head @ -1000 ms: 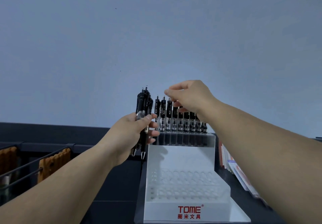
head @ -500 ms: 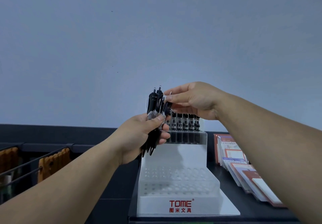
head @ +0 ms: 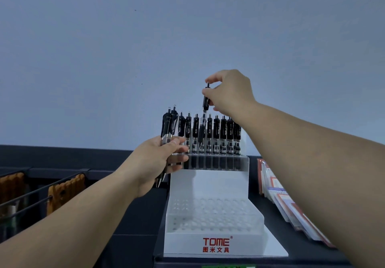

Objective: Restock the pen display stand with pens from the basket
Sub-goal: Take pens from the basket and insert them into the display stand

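**Item 1: right hand (head: 231, 94).** My thumb and fingertips pinch one black pen (head: 205, 103) by its upper barrel, clicker end up. Half a second ago this hand was at the bundle, drawing the pen off. Now I hold it upright over the top row (head: 223, 134), its tip down among the standing pens, left of the row's middle. It stands well above its neighbours, so I judge it not yet seated in its hole.

**Item 2: left hand (head: 158, 159).** My fingers are curled round the spare pens (head: 168, 125). Two clicker tops show above the hand and the tips poke out below the palm. The bundle looks thinner than a second ago. The hand sits just beside the stand's upper left corner.

**Item 3: display stand (head: 208, 182).** White and stepped, with "TOME" on the front lip. The top row is nearly full of black pens. The lower tiers (head: 212, 213) show only bare holes.

**Item 4: surroundings.** Fanned booklets (head: 291, 211) lie to the right. A wire rack (head: 31, 192) with brown items stands to the left; I cannot tell whether it is the basket.

**Status.** One more pen is going in. The back row is close to filled, but most of the restocking is still to be done.
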